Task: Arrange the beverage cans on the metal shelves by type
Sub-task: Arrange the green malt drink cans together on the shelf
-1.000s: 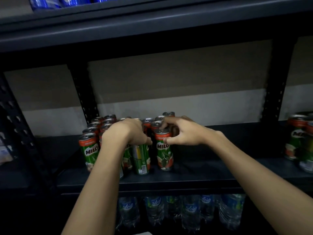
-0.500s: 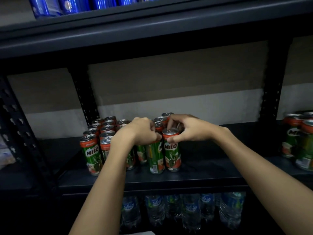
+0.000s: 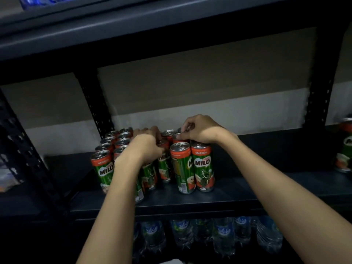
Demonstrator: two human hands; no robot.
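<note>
Reaching over the green-and-red Milo drink cans (image 3: 202,166) clustered toward the left end of the dark metal shelf (image 3: 238,195), the left hand (image 3: 146,147) and right hand (image 3: 200,130) curl fingertips onto can rims, seemingly nudging them into tight same-type rows.

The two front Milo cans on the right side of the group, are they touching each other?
Touching. In the head view, the barcode-facing can and the logo-facing can stand upright with their sides meeting and no gap visible between them.
</note>
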